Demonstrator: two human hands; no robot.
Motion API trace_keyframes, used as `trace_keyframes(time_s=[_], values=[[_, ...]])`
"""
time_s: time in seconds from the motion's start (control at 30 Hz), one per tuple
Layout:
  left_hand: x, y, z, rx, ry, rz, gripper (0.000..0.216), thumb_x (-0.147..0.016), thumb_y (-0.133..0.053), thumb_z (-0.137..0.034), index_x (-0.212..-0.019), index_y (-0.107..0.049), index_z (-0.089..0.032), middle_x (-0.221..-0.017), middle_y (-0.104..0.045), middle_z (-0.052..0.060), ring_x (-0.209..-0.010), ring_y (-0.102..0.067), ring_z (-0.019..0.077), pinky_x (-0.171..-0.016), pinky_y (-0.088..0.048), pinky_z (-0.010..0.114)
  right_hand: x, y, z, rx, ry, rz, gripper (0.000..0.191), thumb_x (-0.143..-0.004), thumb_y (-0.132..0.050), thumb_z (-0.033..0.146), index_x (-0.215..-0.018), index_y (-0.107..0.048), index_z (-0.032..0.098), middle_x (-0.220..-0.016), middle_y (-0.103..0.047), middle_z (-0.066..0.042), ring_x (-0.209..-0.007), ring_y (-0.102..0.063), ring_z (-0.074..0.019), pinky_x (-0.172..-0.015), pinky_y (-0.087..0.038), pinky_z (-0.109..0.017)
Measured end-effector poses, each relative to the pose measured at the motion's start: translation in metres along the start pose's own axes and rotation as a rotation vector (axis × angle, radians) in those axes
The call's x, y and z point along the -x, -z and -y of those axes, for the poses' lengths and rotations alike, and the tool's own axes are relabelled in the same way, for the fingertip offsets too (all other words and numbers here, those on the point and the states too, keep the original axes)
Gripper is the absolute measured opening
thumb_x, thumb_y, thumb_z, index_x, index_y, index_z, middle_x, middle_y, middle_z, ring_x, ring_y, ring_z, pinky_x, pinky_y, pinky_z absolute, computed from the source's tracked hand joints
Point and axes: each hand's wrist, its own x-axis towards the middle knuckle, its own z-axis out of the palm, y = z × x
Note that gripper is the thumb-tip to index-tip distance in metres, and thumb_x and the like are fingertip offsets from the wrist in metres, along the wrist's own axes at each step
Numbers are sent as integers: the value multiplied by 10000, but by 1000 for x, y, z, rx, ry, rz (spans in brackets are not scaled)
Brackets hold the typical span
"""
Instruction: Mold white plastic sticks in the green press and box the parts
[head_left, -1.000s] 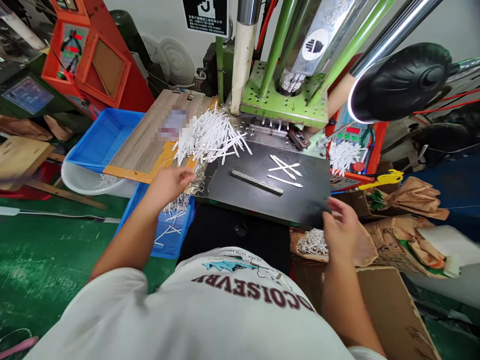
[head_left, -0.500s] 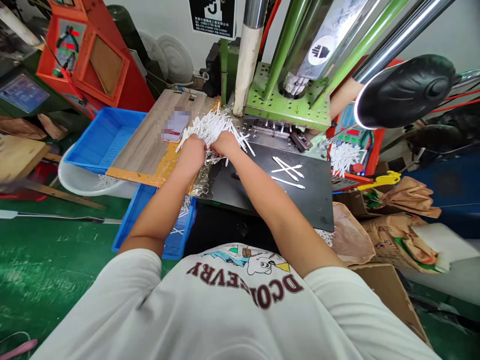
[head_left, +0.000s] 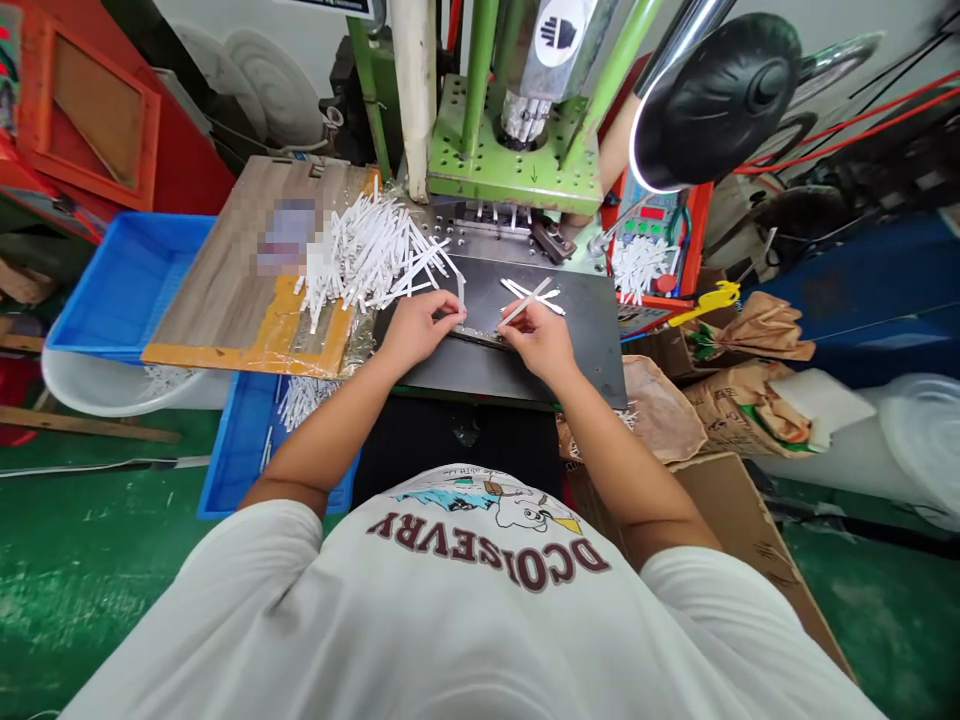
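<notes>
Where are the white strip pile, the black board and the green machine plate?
White strip pile (head_left: 365, 252), head view, middle of the heap.
Black board (head_left: 581, 345), head view, bare right side.
Green machine plate (head_left: 480, 168), head view, front part.

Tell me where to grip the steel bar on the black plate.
Pinch the steel bar across its long edges, coming from above, at the stretch showing between the left hand and right hand. It lies flat and narrow on the black plate, so a grip across its width probably holds best; the hands hide the rest of it.
</notes>
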Motion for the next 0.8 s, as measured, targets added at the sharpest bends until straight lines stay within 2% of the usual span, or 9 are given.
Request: trace_keyframes(time_s=[0.1, 0.2, 0.3, 0.4, 0.53, 0.6, 0.67, 0.73, 0.8], values=[[0, -17, 0, 43, 5, 3, 76, -891, -754, -278, -895, -753, -201, -933, -832, 44, -892, -773, 209, -896, -590, 328, 8, -4, -1, 192, 107, 15, 184, -885, -660, 203, -1063, -687, 239, -963, -799, -33, -918, -773, -231, -930, -592, -377], [7, -18, 2, 28, -6, -6, 83, -921, -741, -290, -929, -762, -210, -953, -839, 41, -893, -780, 213, -895, -586, 328, 13, -6, 0, 382, 201, 56, 181, -930, -620, 194, -1081, -711, 235, -1027, -808, -71, -956, -772, -260, -890, -570, -363], [17, -19, 3, -59, -58, -12, 91, -959, -709, -281, -963, -782, -226, -993, -848, 40, -923, -777, 216, -898, -568, 330, 18, -9, 1, 534, 258, 105, 187, -963, -586, 189, -1076, -728, 239, -1058, -811, -87, -997, -766, -280, -876, -552, -356], [23, -21, 6, -199, -118, 6, 113, -989, -681, -265, -992, -793, -250, -1023, -855, 35, -957, -773, 226, -931, -545, 355, 22, -8, -1, 579, 289, 133, 229, -975, -552, 182, -1092, -740, 240, -1097, -808, -97, -1028, -757, -294, -910, -560, -381], [26, -23, 9, -370, -211, 50, 179, -1047, -614, -256, -1046, -792, -275, -1045, -859, 31, -1007, -776, 228, -1026, -494, 396, 13, 16, -18, 506, 376, 140, 458, -892, -530, 104, -1282, -725, 243, -1292, -777, -105, -1240, -702, -309, -1102, -540, -472], [27, -24, 8, -420, -236, 58, 200, -1070, -589, -258, -1066, -788, -281, -1046, -859, 34, -1013, -774, 222, -1061, -474, 403, 1, 35, -31, 532, 373, 84, 543, -854, -597, 134, -1377, -692, 243, -1463, -705, -117, -1414, -601, -349, -1214, -457, -561], [28, -27, 5, -445, -232, 60, 202, -1081, -582, -263, -1080, -783, -282, -1043, -858, 37, -1014, -772, 219, -1075, -465, 406, -15, 52, -44, 576, 315, 51, 605, -843, -701, 221, -1446, -659, 248, -1557, -641, -129, -1492, -518, -402, -1251, -384, -646], [30, -30, 3, -439, -207, 62, 193, -1082, -589, -265, -1084, -781, -282, -1042, -856, 39, -1015, -771, 221, -1078, -466, 411, -32, 63, -53, 579, 248, 62, 601, -859, -758, 296, -1451, -662, 256, -1495, -680, -143, -1428, -555, -413, -1225, -389, -654], [31, -30, 2, -397, -184, 72, 166, -1065, -618, -269, -1086, -782, -283, -1046, -852, 38, -1010, -769, 227, -1079, -476, 419, -46, 68, -56, 544, 218, 84, 454, -909, -741, 288, -1361, -719, 250, -1309, -761, -158, -1280, -629, -381, -1171, -433, -590]])
